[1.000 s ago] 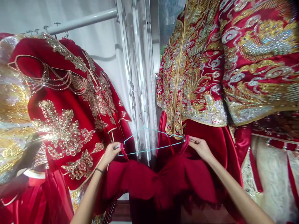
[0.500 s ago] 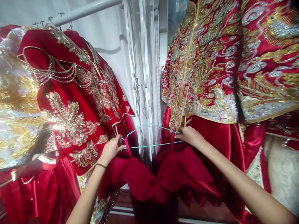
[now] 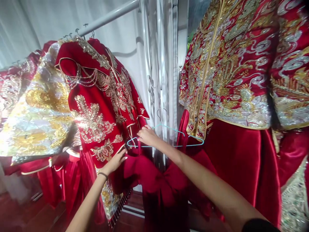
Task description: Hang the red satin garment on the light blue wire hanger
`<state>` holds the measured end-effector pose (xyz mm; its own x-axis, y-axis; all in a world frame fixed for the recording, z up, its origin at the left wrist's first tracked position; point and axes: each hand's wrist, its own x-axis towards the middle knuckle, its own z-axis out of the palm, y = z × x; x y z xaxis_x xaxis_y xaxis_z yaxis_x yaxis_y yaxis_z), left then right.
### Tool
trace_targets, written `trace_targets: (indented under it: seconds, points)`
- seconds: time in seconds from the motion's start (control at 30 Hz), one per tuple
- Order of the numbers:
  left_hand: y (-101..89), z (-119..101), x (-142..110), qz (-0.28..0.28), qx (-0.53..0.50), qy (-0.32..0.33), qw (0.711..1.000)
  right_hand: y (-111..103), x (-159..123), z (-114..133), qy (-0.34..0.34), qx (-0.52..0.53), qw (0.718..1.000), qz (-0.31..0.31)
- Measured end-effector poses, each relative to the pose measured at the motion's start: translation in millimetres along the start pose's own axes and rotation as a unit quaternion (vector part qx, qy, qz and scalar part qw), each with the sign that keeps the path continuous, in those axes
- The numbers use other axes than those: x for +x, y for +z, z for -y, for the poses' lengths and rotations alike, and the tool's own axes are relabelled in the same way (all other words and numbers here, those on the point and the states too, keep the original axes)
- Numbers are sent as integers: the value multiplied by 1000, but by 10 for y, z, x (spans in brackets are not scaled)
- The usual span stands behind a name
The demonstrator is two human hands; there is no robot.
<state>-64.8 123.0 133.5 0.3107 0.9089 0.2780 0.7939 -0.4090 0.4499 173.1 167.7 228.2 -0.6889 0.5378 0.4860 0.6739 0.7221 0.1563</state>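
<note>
A light-blue wire hanger (image 3: pixel 169 137) carries a plain red satin garment (image 3: pixel 159 180) by its straps, in the gap between two embroidered outfits. My right hand (image 3: pixel 148 136) reaches across and is closed on the hanger's left end. My left hand (image 3: pixel 116 162), with a dark band at the wrist, lies lower with fingers stretched out against the red satin and the hem of the embroidered jacket beside it.
Red jackets with gold and silver embroidery (image 3: pixel 96 103) hang on a white rail (image 3: pixel 108 17) at the left. A heavily embroidered red jacket and skirt (image 3: pixel 229 83) hang at the right. A white curtain and ornate window grille (image 3: pixel 156 64) stand behind. The floor is red-brown.
My right hand has left the hanger's right end and crossed to its left end. My left hand let go of the hanger and dropped onto the fabric. The view shifted left.
</note>
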Motion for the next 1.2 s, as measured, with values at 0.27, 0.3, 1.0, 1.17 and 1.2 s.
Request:
trace_targets:
  seconds: [0.27,0.3,1.0,1.17,1.2]
  points:
    - [-451,-456,-24,-29,96,9,995,88,-69,155,10,19,998,53]
    - [-513,-552,7,-29,102,22,994,63,-89,157,6,25,998,53]
    - [91,-938,353,-243,-67,-1,968,54,-319,172,-33,-4,995,-98]
    - [63,-852,381,-208,35,16,977,-55,-1003,-65,80,13,983,-164]
    - [46,-844,388,-207,48,25,977,-82,-1189,-162,172,19,972,-160]
